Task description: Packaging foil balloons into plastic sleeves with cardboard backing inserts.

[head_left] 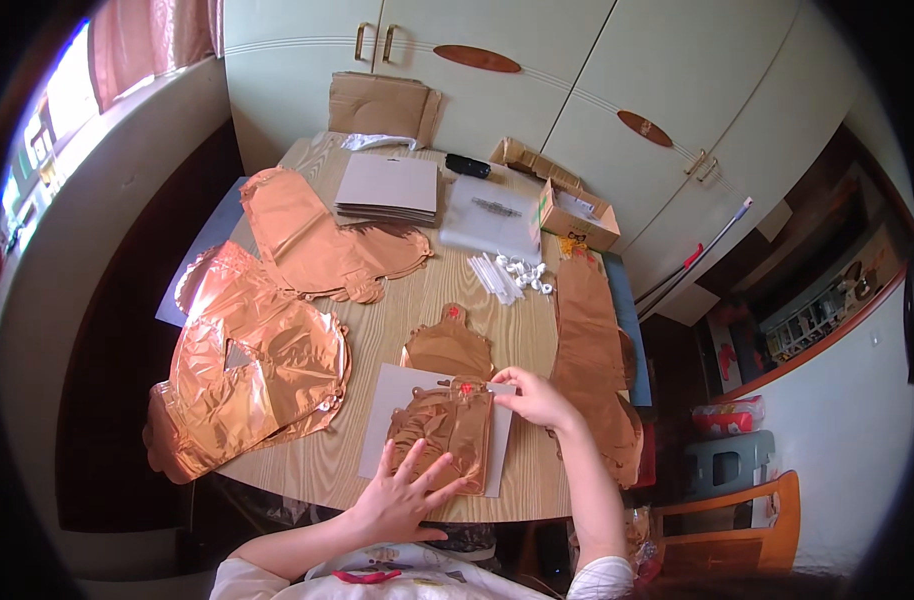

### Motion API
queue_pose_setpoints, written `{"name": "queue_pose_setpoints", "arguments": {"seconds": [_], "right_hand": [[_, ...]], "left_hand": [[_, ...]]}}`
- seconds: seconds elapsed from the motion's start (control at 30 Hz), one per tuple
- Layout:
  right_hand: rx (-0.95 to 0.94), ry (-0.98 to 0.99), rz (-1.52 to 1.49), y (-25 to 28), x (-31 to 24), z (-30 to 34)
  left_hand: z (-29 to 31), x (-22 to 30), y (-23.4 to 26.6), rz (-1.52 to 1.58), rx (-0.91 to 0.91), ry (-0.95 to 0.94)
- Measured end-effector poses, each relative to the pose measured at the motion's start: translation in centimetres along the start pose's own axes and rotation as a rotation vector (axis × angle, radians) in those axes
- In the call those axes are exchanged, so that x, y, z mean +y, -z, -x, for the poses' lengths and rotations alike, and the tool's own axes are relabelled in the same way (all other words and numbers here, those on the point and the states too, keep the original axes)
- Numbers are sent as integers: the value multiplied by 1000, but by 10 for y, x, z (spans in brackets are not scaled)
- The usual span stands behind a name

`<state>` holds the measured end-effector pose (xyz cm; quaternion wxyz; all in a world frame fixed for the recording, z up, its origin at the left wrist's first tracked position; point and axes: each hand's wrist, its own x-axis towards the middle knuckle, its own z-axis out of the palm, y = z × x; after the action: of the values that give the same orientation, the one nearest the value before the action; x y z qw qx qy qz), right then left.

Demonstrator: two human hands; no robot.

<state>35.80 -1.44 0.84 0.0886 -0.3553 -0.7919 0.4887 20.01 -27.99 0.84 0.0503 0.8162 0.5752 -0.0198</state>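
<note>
We log the left hand [402, 497] flat, fingers spread apart, on the folded foil [427, 425], which lies under them on a grey card [377, 430] on the table [527, 340]. Right hand [537, 400]: thumb and fingers close together at the card's far right corner; we can't tell what they're clamped on. Foil piece [447, 345] just beyond both hands' fingers; straws [492, 278] and white caps [529, 272] farther out. Big foils [287, 385] left of the left fingers, long foil [585, 340] right of the right ones.

Daylight fills a window [69, 75] beside a pink curtain [152, 40], left of pale cabinets [522, 100].
</note>
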Motion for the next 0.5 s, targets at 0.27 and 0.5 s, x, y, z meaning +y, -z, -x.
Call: {"name": "queue_pose_setpoints", "arguments": {"seconds": [0.27,0.5], "right_hand": [[703,220,13,73,-10,11],[965,517,63,62,-50,68]], "left_hand": [[2,0,2,43,10,-6],[-1,0,1,51,16,-13]]}}
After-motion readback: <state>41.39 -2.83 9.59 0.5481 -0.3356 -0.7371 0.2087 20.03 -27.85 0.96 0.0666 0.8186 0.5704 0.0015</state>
